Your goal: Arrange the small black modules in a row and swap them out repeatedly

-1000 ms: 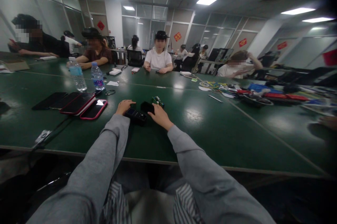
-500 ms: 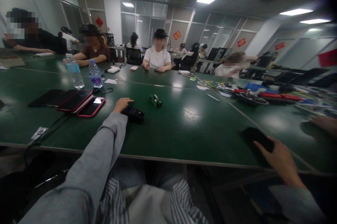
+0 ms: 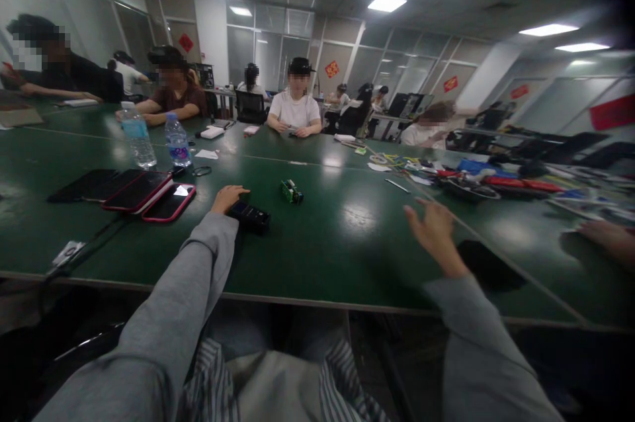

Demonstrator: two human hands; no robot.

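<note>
My left hand [image 3: 229,199] rests at the upper left end of a black handheld device with a small screen [image 3: 251,215], touching it with fingers stretched out; the thumb is hidden. A small green circuit board assembly [image 3: 291,191] lies just right of that device. My right hand [image 3: 434,231] is over the table with thumb and fingers apart, slightly blurred and holding nothing. Behind its wrist, on the right, a flat black phone-like object [image 3: 489,266] lies on the green table [image 3: 327,263].
Several phones [image 3: 136,192] lie at the left beside a cable with a white tag [image 3: 68,253]. Two water bottles [image 3: 137,137] stand behind them. A white pen [image 3: 397,186] and a tangled pile of cables and tools [image 3: 476,177] are at the right. Another person's hand [image 3: 608,241] is at the right edge.
My right hand has let go of the flat black object and moved up and left, with fingers spread. My left hand has stayed by the handheld device.
</note>
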